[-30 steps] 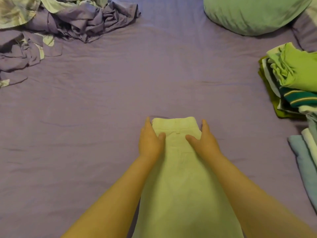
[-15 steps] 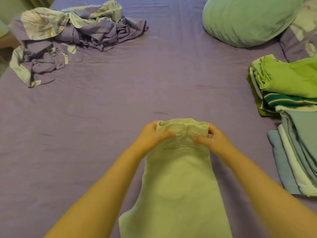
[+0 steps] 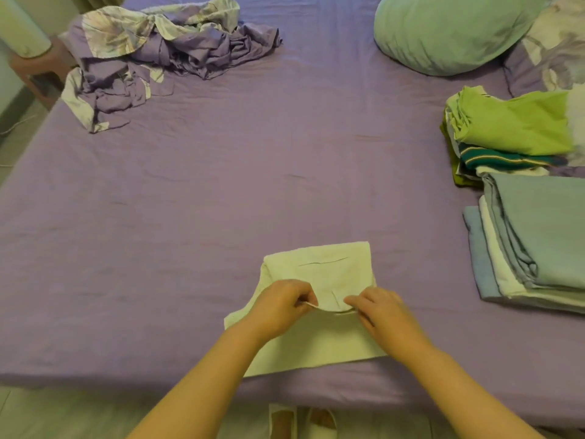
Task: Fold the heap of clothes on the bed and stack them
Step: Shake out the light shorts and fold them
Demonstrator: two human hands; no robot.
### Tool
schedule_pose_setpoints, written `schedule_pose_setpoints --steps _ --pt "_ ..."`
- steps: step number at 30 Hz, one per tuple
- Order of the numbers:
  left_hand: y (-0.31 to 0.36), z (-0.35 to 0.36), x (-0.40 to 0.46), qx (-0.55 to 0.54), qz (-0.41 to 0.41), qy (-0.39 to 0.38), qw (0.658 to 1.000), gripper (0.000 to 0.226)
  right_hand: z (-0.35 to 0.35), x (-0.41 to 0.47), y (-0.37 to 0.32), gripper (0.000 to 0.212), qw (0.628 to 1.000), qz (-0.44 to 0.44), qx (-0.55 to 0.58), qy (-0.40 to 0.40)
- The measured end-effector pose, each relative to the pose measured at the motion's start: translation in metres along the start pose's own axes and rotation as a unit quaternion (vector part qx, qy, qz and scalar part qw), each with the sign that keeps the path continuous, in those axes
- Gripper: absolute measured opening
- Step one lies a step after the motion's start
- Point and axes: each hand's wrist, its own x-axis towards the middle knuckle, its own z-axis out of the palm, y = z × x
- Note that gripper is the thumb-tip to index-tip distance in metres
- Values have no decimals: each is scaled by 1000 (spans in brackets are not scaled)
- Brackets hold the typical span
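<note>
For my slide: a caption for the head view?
Both hands fold pale trousers on a purple bed, folded stacks alongside.

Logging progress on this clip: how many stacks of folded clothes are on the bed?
2, both at the right edge: the green-topped stack farther back, and the grey-blue stack nearer. Both run out of frame, so more may be hidden.

A green pillow (image 3: 456,30) lies at the far edge, and what may be slippers (image 3: 302,421) sit on the floor.
</note>
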Motion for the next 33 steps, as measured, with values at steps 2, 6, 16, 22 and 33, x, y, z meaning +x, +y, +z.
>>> schedule_pose_setpoints --steps 2,6,16,22,33 --pt "-4 18 -14 40 7 2 999 13 10 -18 -5 58 1000 -10 -26 -5" --pt "-22 62 -30 96 3 9 995 19 35 -41 -17 74 997 -1 -64 -43" --pt "-30 74 6 179 -9 174 968 32 45 -7 -4 37 993 84 -49 65" --pt "-26 77 54 251 -52 68 964 61 59 61 -6 45 988 107 -107 -18" --pt "-92 109 71 292 37 44 955 76 117 48 31 63 985 98 -117 -85"
